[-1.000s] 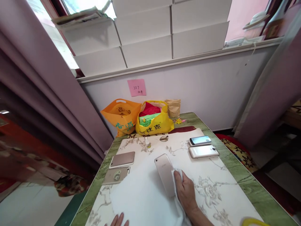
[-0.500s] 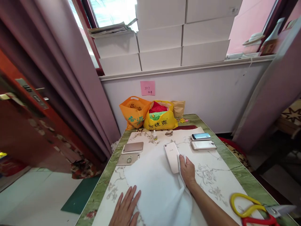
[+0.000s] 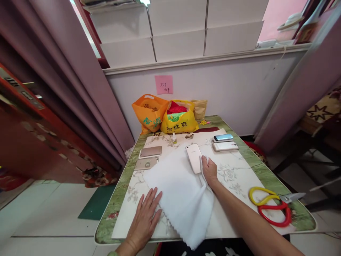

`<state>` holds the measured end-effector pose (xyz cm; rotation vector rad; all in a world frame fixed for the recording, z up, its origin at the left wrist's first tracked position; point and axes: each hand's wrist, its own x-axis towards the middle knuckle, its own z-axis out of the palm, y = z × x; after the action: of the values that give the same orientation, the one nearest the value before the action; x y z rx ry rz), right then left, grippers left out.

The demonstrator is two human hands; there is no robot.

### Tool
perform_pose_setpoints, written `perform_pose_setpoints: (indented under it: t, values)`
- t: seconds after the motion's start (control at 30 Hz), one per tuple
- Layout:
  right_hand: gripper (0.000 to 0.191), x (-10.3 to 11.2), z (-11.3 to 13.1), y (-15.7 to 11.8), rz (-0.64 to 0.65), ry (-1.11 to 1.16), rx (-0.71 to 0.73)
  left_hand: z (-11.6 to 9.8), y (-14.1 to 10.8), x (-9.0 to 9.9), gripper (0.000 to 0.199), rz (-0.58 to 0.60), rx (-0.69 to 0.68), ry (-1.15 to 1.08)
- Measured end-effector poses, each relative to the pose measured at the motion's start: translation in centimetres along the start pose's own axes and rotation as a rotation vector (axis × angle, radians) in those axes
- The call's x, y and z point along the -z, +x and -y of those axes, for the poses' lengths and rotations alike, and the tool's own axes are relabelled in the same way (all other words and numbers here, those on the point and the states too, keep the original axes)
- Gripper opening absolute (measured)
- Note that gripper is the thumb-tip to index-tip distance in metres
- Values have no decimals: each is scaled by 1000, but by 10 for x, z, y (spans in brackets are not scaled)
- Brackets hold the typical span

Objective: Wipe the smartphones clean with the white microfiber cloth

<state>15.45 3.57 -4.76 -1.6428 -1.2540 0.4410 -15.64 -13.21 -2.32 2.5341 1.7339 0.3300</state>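
Note:
A white cloth (image 3: 176, 185) with a scalloped edge is spread over the table, its front corner hanging past the near edge. On its far part lies a pale pink smartphone (image 3: 194, 158), back side up. My right hand (image 3: 209, 170) is closed on a fold of the cloth, right against the phone's lower right side; its fingertips are partly hidden. Palm down at the cloth's left edge, my left hand (image 3: 146, 215) rests flat on the table with fingers stretched out, holding nothing.
Two phones (image 3: 150, 152) lie at left, two more (image 3: 225, 146) at right. Large scissors (image 3: 274, 204) with yellow and red handles sit near the right front edge. A small bottle (image 3: 174, 138), an orange bag (image 3: 150, 113) and a yellow bag (image 3: 179, 122) stand at the back.
The view has tilted downward, so the table's near edge now shows and everything sits higher in the picture. Both hands keep nearly the same places relative to the cloth and phone.

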Motion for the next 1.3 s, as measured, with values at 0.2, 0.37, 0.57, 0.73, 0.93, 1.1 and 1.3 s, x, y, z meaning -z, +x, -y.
perform_pose_setpoints:
  t: [0.2, 0.37, 0.57, 0.73, 0.93, 1.1, 1.3]
  values:
    - [54, -3, -4, -1, -62, 95, -41, -17, 44, 27, 40, -282, 225, -444]
    - [54, -6, -4, -1, -100, 135, -62, -63, 164, 17, 31, -267, 282, -1082]
    - [49, -7, 1, -1, -31, 227, -56, -99, 232, -43, 43, -128, 432, -1694]
    - [48, -7, 5, -2, 117, 221, 14, -96, 225, -50, 43, -159, 421, -1887]
    - [42, -6, 22, -19, 240, 70, 67, -88, 220, -49, 44, -209, 466, -1824]
    - [40, -9, 47, -8, 194, -119, -7, -82, 220, -43, 40, -147, 334, -1725]
    - [50, -18, 60, 31, 119, -56, -93, -80, 221, -39, 42, -30, 323, -1791]
